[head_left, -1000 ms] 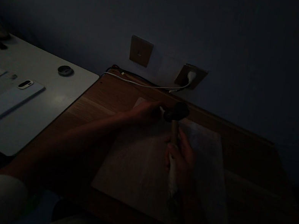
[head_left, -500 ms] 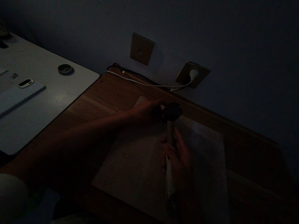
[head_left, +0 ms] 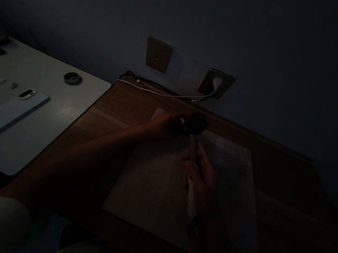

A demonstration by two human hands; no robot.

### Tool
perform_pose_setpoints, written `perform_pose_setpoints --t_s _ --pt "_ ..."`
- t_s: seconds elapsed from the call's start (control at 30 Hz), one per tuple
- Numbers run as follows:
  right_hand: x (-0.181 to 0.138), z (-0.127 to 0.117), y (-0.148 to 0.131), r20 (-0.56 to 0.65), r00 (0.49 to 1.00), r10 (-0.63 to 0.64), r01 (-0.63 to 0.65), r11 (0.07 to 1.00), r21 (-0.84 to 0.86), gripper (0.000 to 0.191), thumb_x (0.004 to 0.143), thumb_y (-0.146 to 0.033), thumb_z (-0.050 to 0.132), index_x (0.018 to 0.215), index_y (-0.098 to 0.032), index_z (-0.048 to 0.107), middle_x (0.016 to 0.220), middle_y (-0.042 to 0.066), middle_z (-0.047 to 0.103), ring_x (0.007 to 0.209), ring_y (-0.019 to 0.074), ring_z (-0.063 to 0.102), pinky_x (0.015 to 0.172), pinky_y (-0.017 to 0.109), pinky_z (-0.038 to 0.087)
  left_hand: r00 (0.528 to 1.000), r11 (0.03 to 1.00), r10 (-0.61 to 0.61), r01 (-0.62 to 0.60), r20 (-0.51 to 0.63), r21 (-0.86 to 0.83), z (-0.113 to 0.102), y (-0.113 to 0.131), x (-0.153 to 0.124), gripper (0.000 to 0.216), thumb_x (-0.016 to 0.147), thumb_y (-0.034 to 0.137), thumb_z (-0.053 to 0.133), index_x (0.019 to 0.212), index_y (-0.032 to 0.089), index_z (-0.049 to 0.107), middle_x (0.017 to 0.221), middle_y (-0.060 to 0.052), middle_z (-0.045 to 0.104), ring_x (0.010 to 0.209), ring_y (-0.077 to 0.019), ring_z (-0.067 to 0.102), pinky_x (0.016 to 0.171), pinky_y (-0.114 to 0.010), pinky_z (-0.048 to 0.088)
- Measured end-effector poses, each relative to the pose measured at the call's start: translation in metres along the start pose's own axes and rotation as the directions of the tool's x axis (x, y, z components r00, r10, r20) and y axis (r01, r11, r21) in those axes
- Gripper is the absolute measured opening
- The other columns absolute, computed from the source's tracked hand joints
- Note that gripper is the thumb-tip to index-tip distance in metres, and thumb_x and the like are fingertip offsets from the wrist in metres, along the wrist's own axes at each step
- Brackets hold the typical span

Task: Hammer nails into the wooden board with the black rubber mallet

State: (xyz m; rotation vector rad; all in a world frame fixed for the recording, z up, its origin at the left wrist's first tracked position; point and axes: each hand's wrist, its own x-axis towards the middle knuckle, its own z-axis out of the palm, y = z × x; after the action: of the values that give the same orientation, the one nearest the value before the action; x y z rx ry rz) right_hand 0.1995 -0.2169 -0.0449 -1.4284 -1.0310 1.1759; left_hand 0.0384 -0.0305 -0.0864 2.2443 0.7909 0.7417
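The picture is very dark. My right hand [head_left: 203, 180] is wrapped round the pale handle of a mallet [head_left: 196, 125] with a dark, blocky head. That head is over the far part of a flat pale board [head_left: 152, 184]. Close to its left side is my left hand [head_left: 165, 125], fingers bent together at the far edge of the board. Whatever the left fingers hold is hidden in shadow and by the mallet head. I cannot tell whether the head touches anything.
The board lies on a brown wooden table [head_left: 106, 109] against the wall. A white table [head_left: 50, 110] adjoins at left, bearing a phone [head_left: 7, 115] and a small round dark object [head_left: 72, 78]. Cables [head_left: 158, 93] run along the back to a plug [head_left: 217, 84] in a wall socket.
The mallet head has shifted slightly up and to the right. Both hands keep nearly the same place and grip. The view has moved a little.
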Motion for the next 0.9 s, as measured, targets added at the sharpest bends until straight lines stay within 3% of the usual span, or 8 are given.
perform_pose_setpoints --t_s 0.17,0.27,0.37,0.5,0.6,0.7,0.83,0.9 --pt "0.001 0.000 -0.006 -0.108 0.994 0.006 0.001 0.998 0.067 0.068 0.087 -0.041 0.075 0.151 -0.029 0.057 0.104 0.000 0.070 0.045 0.0066 0.048 0.034 0.024 0.038 0.999 0.999 0.017 -0.018 0.038 0.040 0.000 -0.001 0.000 0.055 0.084 0.009 0.067 0.138 0.016 0.064 0.101 -0.005 0.079 0.091 -0.0192 0.075 0.080 -0.027 0.053" --pt "0.003 -0.006 -0.010 -0.234 0.970 -0.060 0.089 0.990 0.112 0.062 0.086 -0.036 0.075 0.147 -0.030 0.059 0.100 -0.001 0.069 0.043 0.0065 0.048 0.034 0.024 0.036 0.997 0.978 0.071 -0.078 0.040 0.196 -0.003 0.010 0.000 0.053 0.084 0.015 0.073 0.137 0.017 0.066 0.123 -0.012 0.073 0.116 -0.0275 0.069 0.097 -0.037 0.053" --pt "0.007 -0.012 -0.012 -0.340 0.934 -0.107 0.169 0.973 0.156 0.056 0.084 -0.032 0.074 0.139 -0.029 0.063 0.098 -0.002 0.067 0.042 0.0059 0.047 0.034 0.024 0.034 0.977 0.903 0.195 -0.214 0.087 0.372 -0.006 0.033 -0.003 0.051 0.086 0.025 0.078 0.136 0.020 0.068 0.139 -0.017 0.065 0.131 -0.0362 0.059 0.109 -0.050 0.047" --pt "0.009 -0.016 -0.012 -0.387 0.917 -0.100 0.178 0.969 0.170 0.055 0.084 -0.032 0.072 0.138 -0.027 0.063 0.092 -0.002 0.066 0.041 0.0060 0.045 0.035 0.024 0.033 0.850 0.758 0.401 -0.517 0.341 0.397 -0.002 0.070 -0.011 0.033 0.099 0.020 0.066 0.130 0.029 0.071 0.126 -0.010 0.074 0.118 -0.0278 0.066 0.102 -0.043 0.046" --pt "0.009 -0.017 -0.013 -0.366 0.929 -0.064 0.133 0.977 0.166 0.061 0.084 -0.032 0.071 0.144 -0.025 0.060 0.076 -0.006 0.061 0.038 0.0079 0.044 0.035 0.024 0.032 0.788 0.672 0.445 -0.608 0.426 0.422 0.008 0.085 -0.018 0.026 0.100 0.015 0.062 0.117 0.030 0.075 0.108 -0.006 0.078 0.103 -0.0231 0.069 0.090 -0.039 0.048" --pt "0.009 -0.015 -0.015 -0.334 0.942 -0.037 0.103 0.978 0.183 0.065 0.082 -0.032 0.071 0.145 -0.024 0.058 0.067 -0.009 0.056 0.038 0.0100 0.045 0.035 0.024 0.032 0.774 0.619 0.431 -0.628 0.464 0.471 0.018 0.088 -0.021 0.020 0.100 0.014 0.064 0.107 0.030 0.076 0.099 -0.005 0.079 0.097 -0.0214 0.069 0.086 -0.037 0.048" --pt "0.009 -0.013 -0.015 -0.366 0.931 -0.021 0.105 0.972 0.211 0.064 0.079 -0.033 0.072 0.141 -0.025 0.060 0.081 -0.005 0.065 0.039 0.0085 0.045 0.033 0.025 0.033 0.773 0.620 0.485 -0.634 0.409 0.463 0.020 0.083 -0.021 0.020 0.099 0.013 0.066 0.108 0.027 0.076 0.095 -0.005 0.078 0.088 -0.0204 0.070 0.083 -0.036 0.048" --pt "0.009 -0.013 -0.014 -0.382 0.923 -0.038 0.125 0.971 0.203 0.060 0.080 -0.032 0.072 0.140 -0.027 0.062 0.088 -0.003 0.067 0.040 0.0074 0.045 0.033 0.025 0.033 0.794 0.657 0.489 -0.607 0.360 0.448 0.016 0.077 -0.019 0.022 0.097 0.011 0.066 0.110 0.025 0.076 0.096 -0.006 0.078 0.088 -0.0206 0.071 0.085 -0.036 0.050"
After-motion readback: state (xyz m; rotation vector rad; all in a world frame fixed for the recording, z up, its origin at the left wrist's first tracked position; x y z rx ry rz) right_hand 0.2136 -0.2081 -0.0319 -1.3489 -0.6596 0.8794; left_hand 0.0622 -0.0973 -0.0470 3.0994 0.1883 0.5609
